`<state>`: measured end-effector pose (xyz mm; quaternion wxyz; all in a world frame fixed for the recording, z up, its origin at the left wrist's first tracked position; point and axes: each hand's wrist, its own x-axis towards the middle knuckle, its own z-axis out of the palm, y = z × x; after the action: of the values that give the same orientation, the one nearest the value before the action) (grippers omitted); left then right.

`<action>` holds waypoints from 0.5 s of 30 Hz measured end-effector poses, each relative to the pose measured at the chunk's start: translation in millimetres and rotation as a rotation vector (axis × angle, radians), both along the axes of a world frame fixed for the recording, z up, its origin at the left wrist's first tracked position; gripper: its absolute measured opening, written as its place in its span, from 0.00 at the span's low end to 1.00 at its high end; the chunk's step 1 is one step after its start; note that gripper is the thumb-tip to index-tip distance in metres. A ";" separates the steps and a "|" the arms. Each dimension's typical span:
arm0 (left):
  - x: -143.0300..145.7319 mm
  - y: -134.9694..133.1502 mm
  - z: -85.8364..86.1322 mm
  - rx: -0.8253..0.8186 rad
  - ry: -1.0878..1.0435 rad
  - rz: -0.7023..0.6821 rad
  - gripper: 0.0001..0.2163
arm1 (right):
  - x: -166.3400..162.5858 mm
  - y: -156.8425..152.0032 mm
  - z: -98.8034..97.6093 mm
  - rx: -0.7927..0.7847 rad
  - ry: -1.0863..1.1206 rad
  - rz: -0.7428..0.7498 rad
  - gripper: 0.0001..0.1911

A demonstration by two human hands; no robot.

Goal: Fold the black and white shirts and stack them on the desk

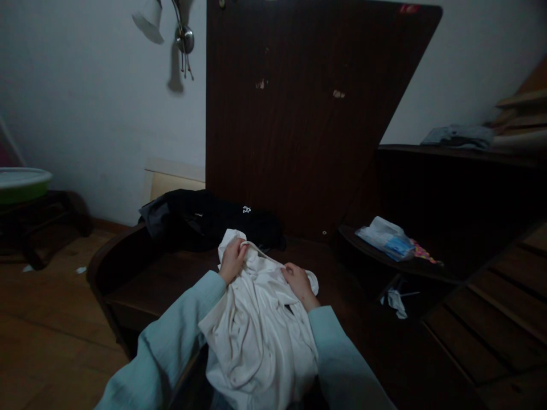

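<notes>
A white garment (265,336), wrinkled and loosely gathered, hangs down in front of me over my lap. My left hand (233,261) grips its upper edge on the left, fingers closed on the cloth. On the right, my right hand (298,283) pinches the same edge between thumb and fingers. The edge runs slack between the two hands. Which part of the garment this edge is, I cannot tell. Black clothing (213,219) with a small white print lies in a heap just beyond my left hand.
A dark wooden bench (141,285) lies beneath the garment, with a tall dark board (299,125) behind it. At the right, a shelf (448,276) carries a plastic packet (387,238). A green basin (25,188) rests on a stool (43,208) at far left.
</notes>
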<state>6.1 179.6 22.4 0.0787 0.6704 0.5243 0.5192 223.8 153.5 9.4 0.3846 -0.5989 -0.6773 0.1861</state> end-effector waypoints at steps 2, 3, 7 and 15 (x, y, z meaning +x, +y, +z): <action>-0.5 1.7 -0.5 -0.026 0.013 -0.008 0.09 | 1.8 -4.3 5.9 0.061 0.036 -0.090 0.13; -1.0 2.9 -0.9 -0.042 0.045 -0.013 0.09 | 3.4 -6.4 9.3 0.099 0.076 -0.152 0.14; -2.6 6.2 -3.1 -0.103 0.280 -0.065 0.06 | 11.0 -11.7 20.9 0.267 0.292 -0.394 0.18; 13.0 1.2 -5.7 -0.442 -0.025 -0.315 0.10 | 2.4 3.6 6.0 0.246 0.657 -0.176 0.26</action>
<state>19.1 180.8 16.7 0.3095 0.7036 0.5132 0.3819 226.3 157.1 15.4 0.6654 -0.5124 -0.4809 0.2519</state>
